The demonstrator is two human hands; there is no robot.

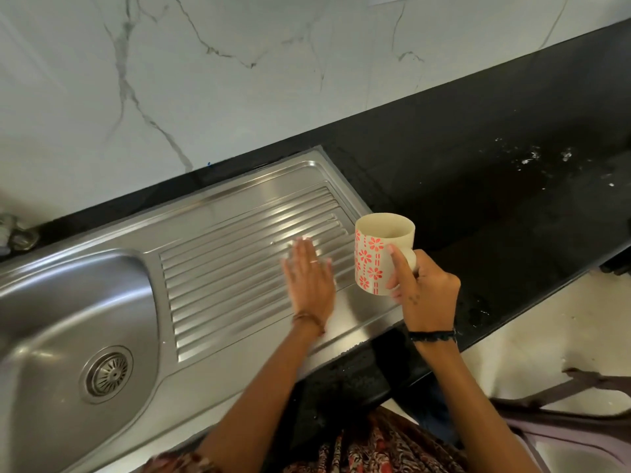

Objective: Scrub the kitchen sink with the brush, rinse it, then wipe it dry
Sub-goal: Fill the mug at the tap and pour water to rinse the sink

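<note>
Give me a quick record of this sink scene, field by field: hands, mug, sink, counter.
left hand: the left hand lies flat, fingers straight, on the ribbed drainboard
right hand: the right hand grips the mug by its handle
mug: cream with red flowers, upright, at the drainboard's right end
sink basin: steel, drain strainer visible
counter: black countertop with white specks
brush: not in view

Brushed steel sink (85,302), glossy ceramic mug (379,257), polished black stone counter (478,172)

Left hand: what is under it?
The left hand lies flat, fingers straight, on the sink's ribbed steel drainboard. Ribs show all around it; whatever lies directly beneath the palm is covered.
</note>
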